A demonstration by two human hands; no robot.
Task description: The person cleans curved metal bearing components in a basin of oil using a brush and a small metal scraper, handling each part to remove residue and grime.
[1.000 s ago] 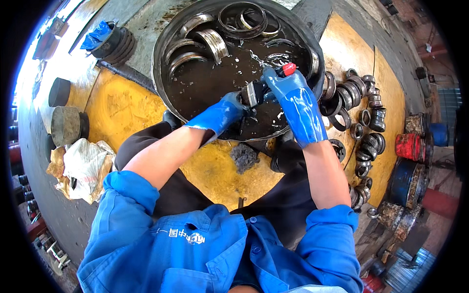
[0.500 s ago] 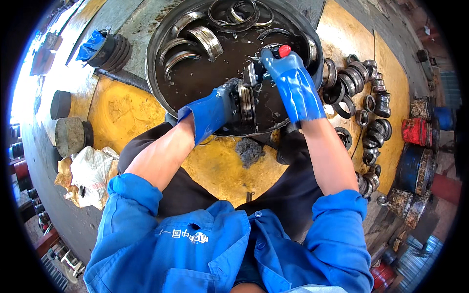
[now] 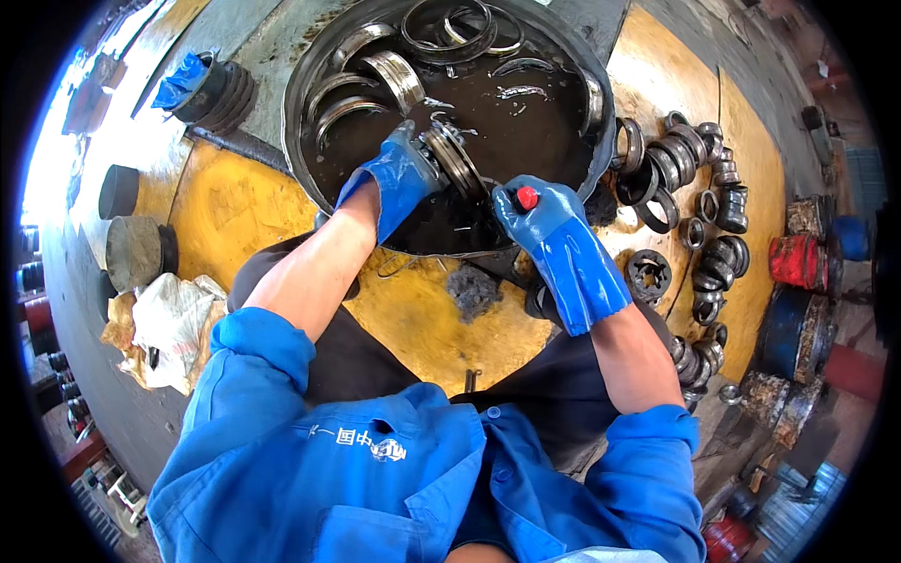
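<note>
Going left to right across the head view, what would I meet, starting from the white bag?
White bag → left hand → metal ring it holds → right hand → dark notched ring → red container → blue drum.

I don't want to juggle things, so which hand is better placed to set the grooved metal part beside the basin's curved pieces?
Likely your left hand: it holds the grooved metal part and is nearer the curved pieces. Your right hand, farther away, grips a red-ended handle.
</note>
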